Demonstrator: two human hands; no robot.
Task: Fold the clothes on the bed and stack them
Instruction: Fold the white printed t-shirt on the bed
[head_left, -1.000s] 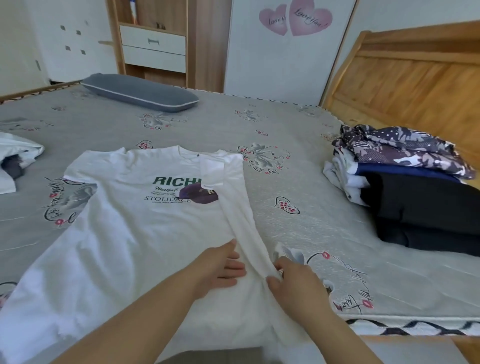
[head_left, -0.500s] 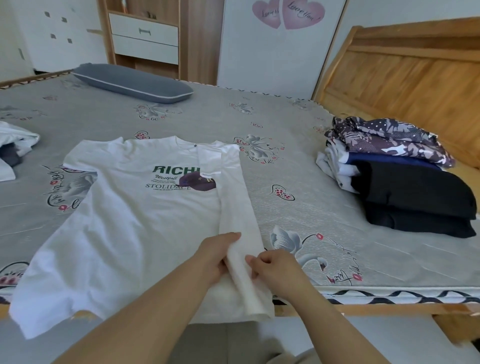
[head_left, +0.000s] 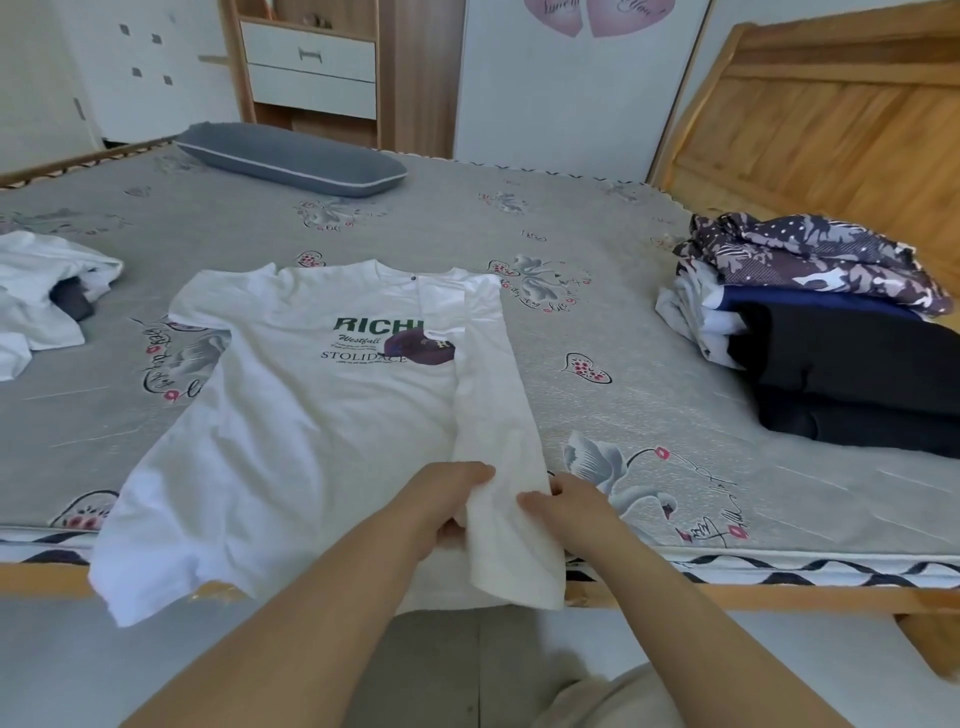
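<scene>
A white T-shirt (head_left: 311, 415) with green "RICH" lettering lies front up on the grey bed (head_left: 597, 322), its hem hanging over the near edge. Its right side is folded inward as a long strip (head_left: 493, 415). My left hand (head_left: 441, 506) grips the strip's lower part from the left, fingers curled on the cloth. My right hand (head_left: 569, 506) pinches the strip's right edge. A stack of folded clothes (head_left: 831, 338) sits at the right of the bed, dark items below and a patterned purple garment on top.
Unfolded white clothes (head_left: 47, 291) lie in a heap at the bed's left edge. A grey pillow (head_left: 291, 158) lies at the far side. A wooden headboard (head_left: 831, 130) stands on the right, a cabinet with drawers (head_left: 311, 67) behind the bed.
The shirt has slid toward the near edge, its hem now hanging over. Both hands drew back with the folded strip, and the strip lies straighter. The view pulled back.
</scene>
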